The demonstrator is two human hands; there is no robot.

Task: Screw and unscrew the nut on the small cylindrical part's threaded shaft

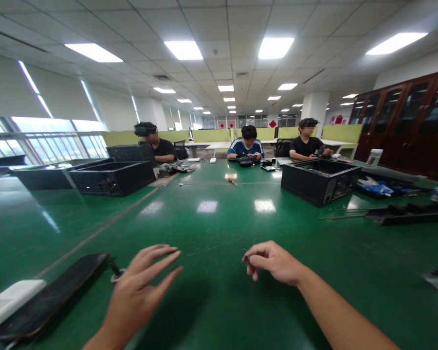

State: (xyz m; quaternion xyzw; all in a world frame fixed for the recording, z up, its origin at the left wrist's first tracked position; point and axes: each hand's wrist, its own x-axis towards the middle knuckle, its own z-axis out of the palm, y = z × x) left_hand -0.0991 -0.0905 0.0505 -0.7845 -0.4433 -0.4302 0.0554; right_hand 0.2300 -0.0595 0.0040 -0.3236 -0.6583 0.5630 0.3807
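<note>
My left hand (135, 284) hovers over the green table (211, 228) with its fingers spread and nothing in them. Across from it, my right hand (275, 262) pinches a small dark round piece (246, 259) between thumb and fingertips; its exact kind is too small to make out. Just left of my left hand stands a dark stubby piece (114, 267) with a pale ring at its base, partly hidden by the hand. A long black flat panel (63, 289) lies further left, and a white oblong block (12, 297) rests over its near end.
Open black computer cases stand at the left (113, 182) and right (306, 187). An orange screwdriver (232, 181) lies mid-table. Long black metal parts (405, 216) and thin rods (343, 217) are at the right. Several people sit at the far side.
</note>
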